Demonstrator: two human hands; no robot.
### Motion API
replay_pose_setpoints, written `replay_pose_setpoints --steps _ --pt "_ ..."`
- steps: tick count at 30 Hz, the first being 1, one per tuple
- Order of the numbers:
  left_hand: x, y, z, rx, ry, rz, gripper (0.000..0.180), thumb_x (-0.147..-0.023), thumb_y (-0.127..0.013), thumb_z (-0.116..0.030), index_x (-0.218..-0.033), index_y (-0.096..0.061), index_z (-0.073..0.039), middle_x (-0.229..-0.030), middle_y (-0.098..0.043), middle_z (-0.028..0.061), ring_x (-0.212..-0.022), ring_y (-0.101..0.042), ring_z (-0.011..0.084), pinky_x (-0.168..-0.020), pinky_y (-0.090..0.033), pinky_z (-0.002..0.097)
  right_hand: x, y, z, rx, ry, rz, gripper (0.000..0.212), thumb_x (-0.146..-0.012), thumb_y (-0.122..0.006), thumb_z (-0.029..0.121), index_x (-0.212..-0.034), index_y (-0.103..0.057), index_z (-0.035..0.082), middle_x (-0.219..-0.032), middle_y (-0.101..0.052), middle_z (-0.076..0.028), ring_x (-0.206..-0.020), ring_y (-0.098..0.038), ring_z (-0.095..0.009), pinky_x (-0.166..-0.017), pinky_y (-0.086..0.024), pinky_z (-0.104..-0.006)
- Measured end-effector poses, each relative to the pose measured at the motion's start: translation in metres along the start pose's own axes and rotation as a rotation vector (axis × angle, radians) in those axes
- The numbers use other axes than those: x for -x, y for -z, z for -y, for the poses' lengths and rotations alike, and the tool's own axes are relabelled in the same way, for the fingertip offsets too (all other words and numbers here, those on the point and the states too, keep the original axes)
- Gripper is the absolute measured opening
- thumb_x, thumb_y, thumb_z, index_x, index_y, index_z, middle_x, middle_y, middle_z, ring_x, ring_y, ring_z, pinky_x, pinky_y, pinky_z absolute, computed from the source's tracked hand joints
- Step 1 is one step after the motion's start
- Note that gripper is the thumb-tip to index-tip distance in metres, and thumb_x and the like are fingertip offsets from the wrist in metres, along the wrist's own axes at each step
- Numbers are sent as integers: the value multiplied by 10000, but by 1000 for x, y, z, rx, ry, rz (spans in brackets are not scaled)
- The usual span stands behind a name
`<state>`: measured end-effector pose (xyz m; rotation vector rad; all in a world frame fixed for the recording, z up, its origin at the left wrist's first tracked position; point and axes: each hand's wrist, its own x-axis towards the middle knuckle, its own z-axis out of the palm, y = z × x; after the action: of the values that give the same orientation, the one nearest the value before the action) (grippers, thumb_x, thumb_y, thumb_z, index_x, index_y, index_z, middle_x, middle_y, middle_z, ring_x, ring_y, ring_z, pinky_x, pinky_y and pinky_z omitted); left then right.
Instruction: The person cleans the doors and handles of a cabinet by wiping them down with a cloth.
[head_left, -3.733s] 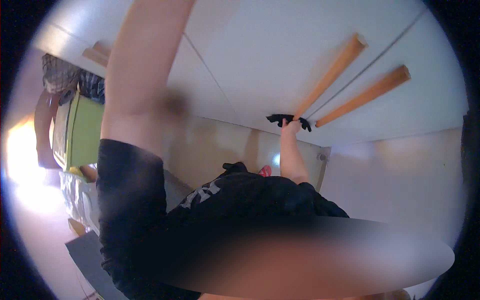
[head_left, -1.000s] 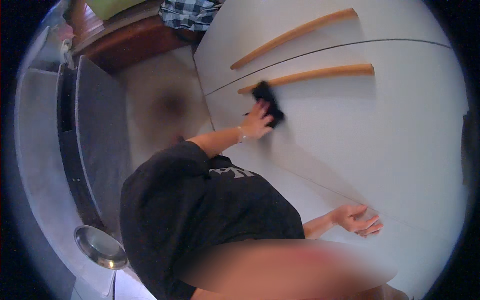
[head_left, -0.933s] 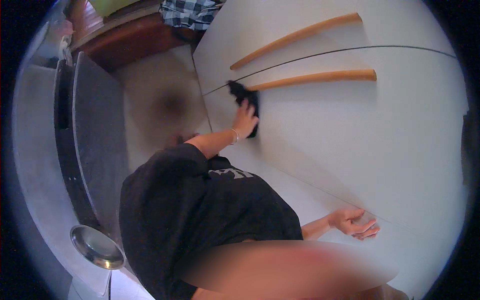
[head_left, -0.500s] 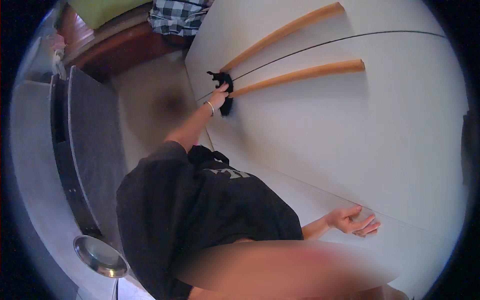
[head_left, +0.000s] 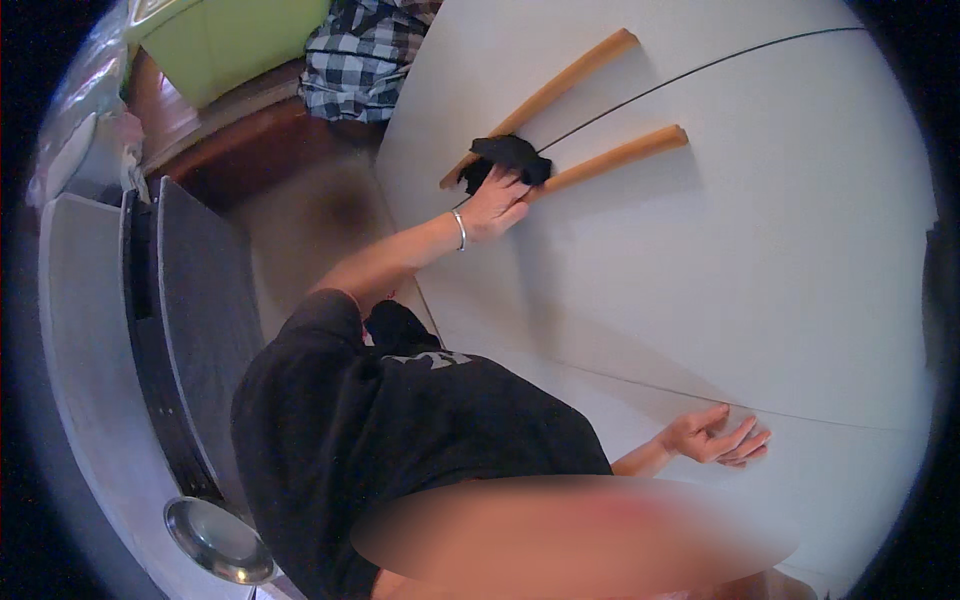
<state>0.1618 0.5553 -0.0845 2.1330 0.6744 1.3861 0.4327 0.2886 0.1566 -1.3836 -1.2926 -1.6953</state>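
My left hand [head_left: 497,207], with a silver bangle at the wrist, presses a bunched black cloth [head_left: 512,155] against two long wooden handles. The cloth spans the gap between the upper handle [head_left: 572,82] and the lower handle [head_left: 625,157], covering part of each. Both handles are fixed on white cabinet doors [head_left: 790,240], one on either side of a dark seam. My right hand [head_left: 715,437] hangs lower down in front of the white surface, its fingers loosely curled and apart. Nothing shows in it. Whether it touches the surface I cannot tell.
To the left stands a dark grey panel [head_left: 205,320] beside a pale surface. A shiny metal bowl [head_left: 218,540] sits at the lower left. At the upper left are a green box-like piece [head_left: 240,45] and a black-and-white checked fabric [head_left: 362,62].
My left hand and the black cloth have shifted to the right along the handles, away from their left ends. My right hand keeps nearly the same place and pose.
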Motion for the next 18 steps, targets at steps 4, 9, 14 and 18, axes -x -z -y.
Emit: replay_pose_setpoints --steps 4,9,14,18 --pt "-44 13 -20 -34 -170 -70 573 -861 -368 -465 -1243 -478 -52 -1343 -352 210 -1279 -218 424 -1068 -89 540 2 0 -3 -20 3 -42 347 -821 -630 195 -1143 -588 73 -1316 -482 -135 -1268 -366 -347 -1032 -195 -512" --pt "-111 37 -61 -41 -321 -173 630 -848 -342 -566 -1166 -523 -54 -1251 -440 194 -1214 -294 404 -1028 -117 550 4 0 0 42 -6 -13 349 -826 -618 172 -1152 -570 59 -1321 -464 -163 -1259 -359 -372 -1013 -239 -525" --pt "-181 60 -108 -146 -418 -260 744 -782 -350 -721 -1177 -542 -121 -1248 -457 183 -1149 -356 401 -1009 -167 576 -9 -6 6 -24 24 -14 327 -840 -598 148 -1145 -560 37 -1323 -451 -175 -1258 -351 -374 -994 -279 -528" --pt "-247 93 -166 -180 -620 -215 793 -787 -293 -747 -1264 -495 -147 -1268 -456 163 -1185 -350 399 -1015 -168 581 -8 -6 8 -30 4 -36 304 -851 -574 123 -1137 -554 21 -1327 -442 -178 -1259 -348 -375 -985 -299 -536"
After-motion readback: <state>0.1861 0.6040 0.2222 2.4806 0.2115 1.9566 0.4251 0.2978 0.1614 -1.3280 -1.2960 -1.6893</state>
